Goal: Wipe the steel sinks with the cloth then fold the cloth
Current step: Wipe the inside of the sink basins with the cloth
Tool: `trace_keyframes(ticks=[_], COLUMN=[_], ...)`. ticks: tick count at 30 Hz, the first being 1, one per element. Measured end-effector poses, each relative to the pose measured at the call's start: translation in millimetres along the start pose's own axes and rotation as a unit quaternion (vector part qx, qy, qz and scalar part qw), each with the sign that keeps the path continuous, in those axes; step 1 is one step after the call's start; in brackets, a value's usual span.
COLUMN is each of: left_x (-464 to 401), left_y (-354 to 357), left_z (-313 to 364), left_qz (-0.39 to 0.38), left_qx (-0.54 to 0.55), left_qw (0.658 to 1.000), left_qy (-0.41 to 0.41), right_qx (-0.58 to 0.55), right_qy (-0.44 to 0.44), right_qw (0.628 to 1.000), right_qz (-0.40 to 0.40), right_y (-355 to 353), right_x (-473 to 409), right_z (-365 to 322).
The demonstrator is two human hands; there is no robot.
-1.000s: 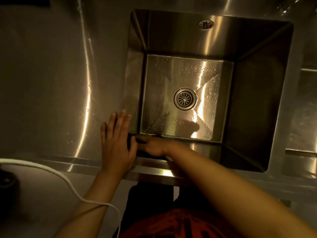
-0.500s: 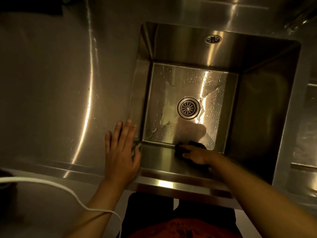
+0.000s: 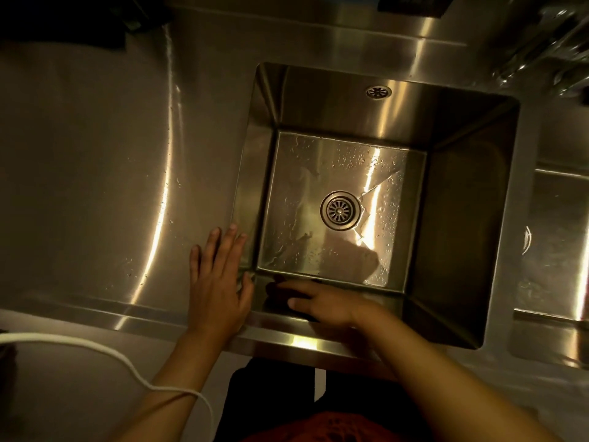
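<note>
Lying flat, palm down, on the steel counter [image 3: 95,186] just left of the sink [image 3: 462,218]: left hand [image 3: 216,282], fingers straight and slightly spread, pointing to the far side, fingertips reaching the sink's left rim, thumb beside the near left corner, gripping nothing

Reaching across from the right and down into the sink along its near wall: right hand [image 3: 325,303], back of the hand up, fingers stretched leftward and pressing on a dark cloth [image 3: 280,298]; fingers looking mostly straight over it rather than curled round it

Sitting against the near wall of the sink, close to the near left corner, mostly covered by the right hand: the cloth, only a dark patch showing past the fingertips, its shape too dim to tell

Holding scattered water drops on its floor, with a round drain [image 3: 340,210] near the middle and a small overflow grille [image 3: 378,91] on the far wall: the sink

Showing partly at the right edge: a second sink [image 3: 557,250], its contents not clear

Trailing over the left forearm from the left edge: a white cord [image 3: 95,349]
</note>
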State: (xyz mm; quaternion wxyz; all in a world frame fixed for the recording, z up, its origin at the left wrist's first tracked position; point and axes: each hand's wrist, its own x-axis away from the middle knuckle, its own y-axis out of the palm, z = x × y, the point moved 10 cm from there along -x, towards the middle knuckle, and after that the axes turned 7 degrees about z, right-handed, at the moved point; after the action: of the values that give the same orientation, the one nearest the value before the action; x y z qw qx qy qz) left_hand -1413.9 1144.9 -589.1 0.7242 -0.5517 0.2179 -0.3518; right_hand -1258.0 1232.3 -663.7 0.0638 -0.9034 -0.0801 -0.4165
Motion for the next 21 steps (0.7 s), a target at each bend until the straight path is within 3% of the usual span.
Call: trace_keyframes(ticks=[5,14,21], left_x=[4,33,34], left_y=[2,36,86], left_z=[14,104,176], left_qz=[0.006,-0.052,-0.138], left_qx=[0.042,0.117,0.126], left_qw=[0.999,0.991,0.982], left_qy=[-0.033,0.028,0.016], right_qx=[-0.027,0.221,0.49], right_qy=[0.015,0.103,0.088], right_qw=[0.999,0.964,0.86], right_qz=[0.03,0.106,0.113], right_y=[-11,-89,-147], right_x=[-14,33,72], right_z=[15,108,104])
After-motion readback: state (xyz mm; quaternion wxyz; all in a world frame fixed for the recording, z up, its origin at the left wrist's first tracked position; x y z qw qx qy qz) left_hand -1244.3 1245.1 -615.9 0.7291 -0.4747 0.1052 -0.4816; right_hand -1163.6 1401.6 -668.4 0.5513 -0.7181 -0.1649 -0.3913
